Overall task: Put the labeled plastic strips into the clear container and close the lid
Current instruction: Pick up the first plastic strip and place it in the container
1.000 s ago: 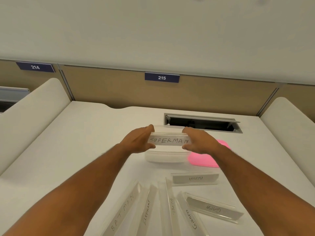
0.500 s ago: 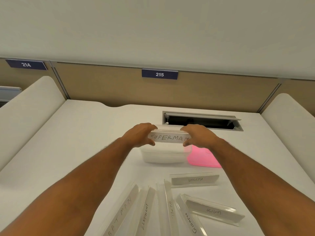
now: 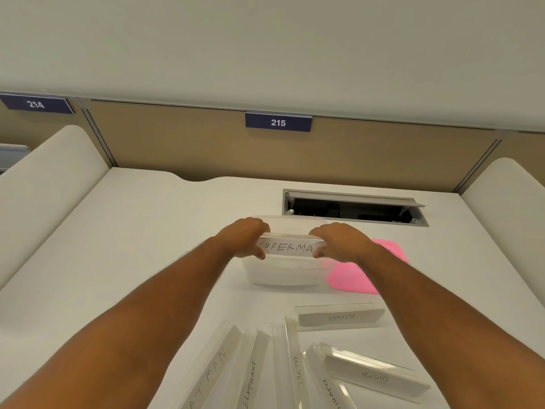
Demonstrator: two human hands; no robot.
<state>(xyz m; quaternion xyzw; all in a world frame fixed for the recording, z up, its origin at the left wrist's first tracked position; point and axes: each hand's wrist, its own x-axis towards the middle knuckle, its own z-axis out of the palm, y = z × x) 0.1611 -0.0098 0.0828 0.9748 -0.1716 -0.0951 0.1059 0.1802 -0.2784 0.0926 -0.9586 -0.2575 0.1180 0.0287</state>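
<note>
A clear plastic strip labeled SUPERMAN (image 3: pixel 287 247) is held level over the open clear container (image 3: pixel 283 274) in the middle of the white desk. My left hand (image 3: pixel 243 239) grips its left end and my right hand (image 3: pixel 339 242) grips its right end, fingers curled over the top edge. The pink lid (image 3: pixel 361 274) lies flat on the desk, touching the container's right side. Several more labeled strips lie nearer to me: BATMAN (image 3: pixel 213 371), ELEPHANT (image 3: pixel 250 382), BETA (image 3: pixel 296 371), GIRAFFE (image 3: pixel 330 388), ALPHA (image 3: pixel 339 317) and another strip (image 3: pixel 373 377).
An open cable hatch (image 3: pixel 354 209) is set in the desk behind the container. Padded white dividers rise on the left (image 3: pixel 44 187) and right (image 3: pixel 507 187). A tan back panel carries the number signs 214 and 215 (image 3: pixel 278 122).
Both hands have carried the SUPERMAN strip slightly forward and tilted it over the container's opening. The other strips and the pink lid have stayed where they were.
</note>
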